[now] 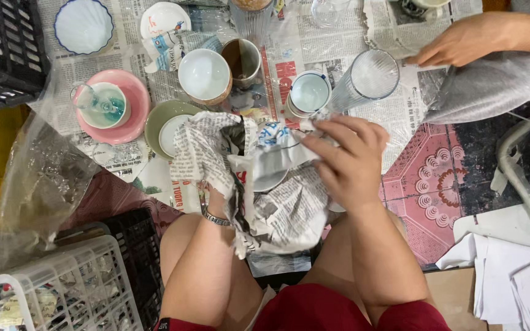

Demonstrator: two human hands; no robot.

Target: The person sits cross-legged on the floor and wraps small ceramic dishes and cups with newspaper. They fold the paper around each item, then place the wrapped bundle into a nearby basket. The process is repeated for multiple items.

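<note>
Our right hand lay on top of a bundle of newspaper held above our knees, its fingers spread and pressing the crumpled sheet down over a pale dish whose rim just showed beneath the paper. Our left hand was under the bundle and mostly hidden by it, only the wrist with its bracelet visible; we could not tell how those fingers were set. Just beyond the bundle stood a white cup, a ribbed glass, a white bowl and a green plate, all on spread newspaper. Another person's hand worked a grey cloth at the far right. We judged the dish could slip out of the loose paper, since the wrap was open at its edge, and the crockery close by could be knocked by our elbow or the bundle.
</note>
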